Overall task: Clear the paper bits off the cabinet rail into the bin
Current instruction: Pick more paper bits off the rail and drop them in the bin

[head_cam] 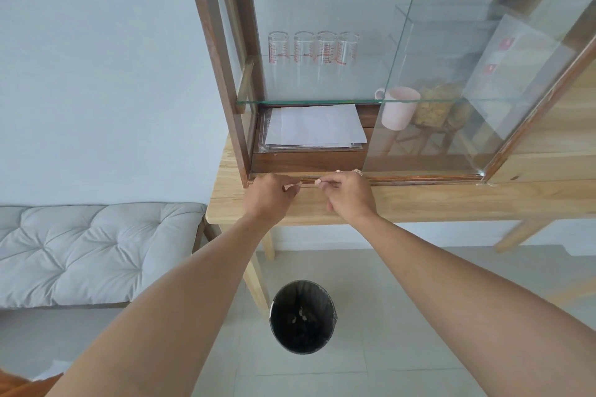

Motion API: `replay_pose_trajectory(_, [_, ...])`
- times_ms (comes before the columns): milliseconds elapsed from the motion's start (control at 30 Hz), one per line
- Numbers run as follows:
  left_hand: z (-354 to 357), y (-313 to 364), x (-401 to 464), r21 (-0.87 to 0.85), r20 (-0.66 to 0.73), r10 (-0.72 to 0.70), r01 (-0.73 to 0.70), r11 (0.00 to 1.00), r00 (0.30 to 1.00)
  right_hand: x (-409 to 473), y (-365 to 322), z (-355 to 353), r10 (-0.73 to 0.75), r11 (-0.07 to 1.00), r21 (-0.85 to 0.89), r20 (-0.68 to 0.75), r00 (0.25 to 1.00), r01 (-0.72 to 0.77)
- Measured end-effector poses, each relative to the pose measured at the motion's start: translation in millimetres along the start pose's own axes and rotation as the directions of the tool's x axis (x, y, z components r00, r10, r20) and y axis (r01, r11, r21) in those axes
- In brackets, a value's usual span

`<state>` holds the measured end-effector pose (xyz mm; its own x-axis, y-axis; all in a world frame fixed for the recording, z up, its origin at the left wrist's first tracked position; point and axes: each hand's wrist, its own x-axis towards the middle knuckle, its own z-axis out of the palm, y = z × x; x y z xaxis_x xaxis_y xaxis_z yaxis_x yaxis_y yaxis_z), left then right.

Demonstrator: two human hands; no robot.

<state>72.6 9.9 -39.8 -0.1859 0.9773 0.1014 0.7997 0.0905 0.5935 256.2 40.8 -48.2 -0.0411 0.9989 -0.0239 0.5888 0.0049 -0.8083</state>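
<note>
Bin on open floor below table edge. Left hand, right hand at cabinet rail, each pinching paper bit.

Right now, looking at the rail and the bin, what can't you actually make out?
Head view only:
- Rail: the stretch under both hands is covered, so bits there are hidden.
- Left hand and right hand: each pinches a pale bit; curled fingers hide the rest of the grip.
- Bin: a few pale scraps show, but its dark inside hides how many.
- Jars: blurred by glass reflections.
</note>
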Motion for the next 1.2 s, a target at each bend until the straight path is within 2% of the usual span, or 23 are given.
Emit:
replay_pose_trajectory(233, [-10,-7,-40,0.017,0.02,0.005,-0.005,1.0,1.0,-42,-1,-6,0.039,0.999,0.002,-0.012,0.999,-0.039])
replay_pose_trajectory(533, [-2,-30,-101,-0.029,0.09,0.026,-0.024,0.999,0.996,-108,30,5,0.093,0.996,-0.01,0.036,0.995,-0.093])
replay_pose_trajectory(667, [8,-45,-119,-0.004,0.137,-0.017,0.018,1.0,0.99,-125,44,16,0.118,0.993,-0.02,0.056,0.991,-0.117])
replay_pose_trajectory(1000, [78,-87,-140,0.038,0.258,-0.108,0.102,0.994,0.96,-134,117,54,0.219,0.971,-0.139,0.184,0.958,-0.195])
replay_pose_trajectory(1200, [123,-105,-131,0.042,0.284,-0.167,0.162,0.986,0.944,-117,159,76,0.258,0.953,-0.227,0.267,0.929,-0.199])
